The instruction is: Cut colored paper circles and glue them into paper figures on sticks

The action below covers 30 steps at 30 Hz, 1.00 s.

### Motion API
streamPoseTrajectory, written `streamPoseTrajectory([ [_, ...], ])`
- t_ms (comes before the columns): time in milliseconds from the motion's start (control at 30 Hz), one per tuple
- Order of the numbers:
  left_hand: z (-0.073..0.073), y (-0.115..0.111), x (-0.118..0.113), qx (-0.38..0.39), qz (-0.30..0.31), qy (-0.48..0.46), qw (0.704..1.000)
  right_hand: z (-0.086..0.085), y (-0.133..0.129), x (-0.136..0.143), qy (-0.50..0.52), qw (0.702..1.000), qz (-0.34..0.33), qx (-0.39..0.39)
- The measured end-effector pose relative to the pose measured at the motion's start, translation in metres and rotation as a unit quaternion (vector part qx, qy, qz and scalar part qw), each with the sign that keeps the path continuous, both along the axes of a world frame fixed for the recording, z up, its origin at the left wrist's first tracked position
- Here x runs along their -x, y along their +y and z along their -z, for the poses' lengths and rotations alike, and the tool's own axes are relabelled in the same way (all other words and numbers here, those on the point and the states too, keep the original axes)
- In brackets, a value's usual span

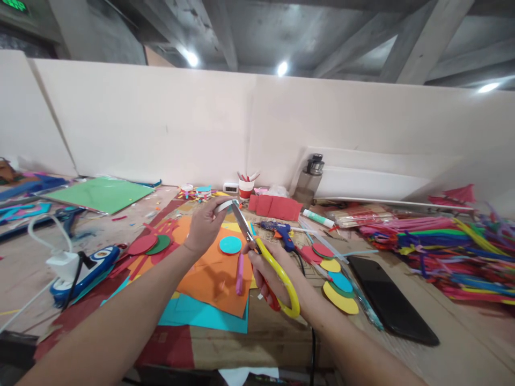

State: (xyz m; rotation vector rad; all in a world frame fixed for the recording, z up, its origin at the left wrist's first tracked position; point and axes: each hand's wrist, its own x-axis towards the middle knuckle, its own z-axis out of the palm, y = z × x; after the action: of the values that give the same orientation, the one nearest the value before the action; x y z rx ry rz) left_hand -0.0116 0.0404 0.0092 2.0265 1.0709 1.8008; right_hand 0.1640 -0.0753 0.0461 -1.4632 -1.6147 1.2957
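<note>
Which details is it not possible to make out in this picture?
All in the head view:
White piece: partly hidden by the left hand.
Small white device: its display is too small to read.
Colourful strands: blurred, and cut off by the right edge.
Green sign: cut off by the top edge.

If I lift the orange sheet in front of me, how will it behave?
The orange sheet looks thin, so it would probably bend. The purple stick on it looks rounded and might roll if tilted. The blue disc, lying flat, would likely slide.
</note>
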Motion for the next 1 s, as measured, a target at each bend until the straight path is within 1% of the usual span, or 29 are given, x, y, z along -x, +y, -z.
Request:
streamPoseTrajectory([
  [100, -0.001, -0.003, 0.000, 0.002, -0.010, 0.015, 1.000, -0.001, -0.001, 0.002, 0.005, 1.000, 0.008, -0.003],
  [200, -0.003, -0.005, 0.000, 0.007, -0.011, 0.020, 1.000, 0.001, 0.000, 0.001, 0.007, 1.000, 0.011, 0.003],
  [367, -0.004, -0.006, -0.001, 0.009, -0.011, 0.019, 1.000, 0.010, 0.004, -0.005, 0.036, 0.999, -0.035, -0.005],
  [433, -0.004, -0.007, -0.001, 0.009, -0.006, 0.017, 1.000, 0.011, 0.004, -0.007, 0.044, 0.998, -0.042, -0.001],
  [700, -0.004, -0.008, -0.002, 0.006, -0.002, 0.013, 1.000, 0.008, 0.002, -0.005, 0.040, 0.998, -0.041, 0.000],
  [800, -0.004, -0.008, -0.002, 0.004, -0.003, 0.012, 1.000, 0.009, 0.002, -0.004, 0.034, 0.999, -0.031, 0.002],
  [900, -0.004, -0.008, -0.002, 0.015, -0.008, 0.016, 1.000, 0.011, 0.002, -0.004, 0.044, 0.998, -0.035, 0.007],
  [1000, -0.004, -0.008, -0.002, 0.006, -0.011, 0.015, 1.000, 0.011, 0.002, -0.003, 0.048, 0.998, -0.036, 0.002],
])
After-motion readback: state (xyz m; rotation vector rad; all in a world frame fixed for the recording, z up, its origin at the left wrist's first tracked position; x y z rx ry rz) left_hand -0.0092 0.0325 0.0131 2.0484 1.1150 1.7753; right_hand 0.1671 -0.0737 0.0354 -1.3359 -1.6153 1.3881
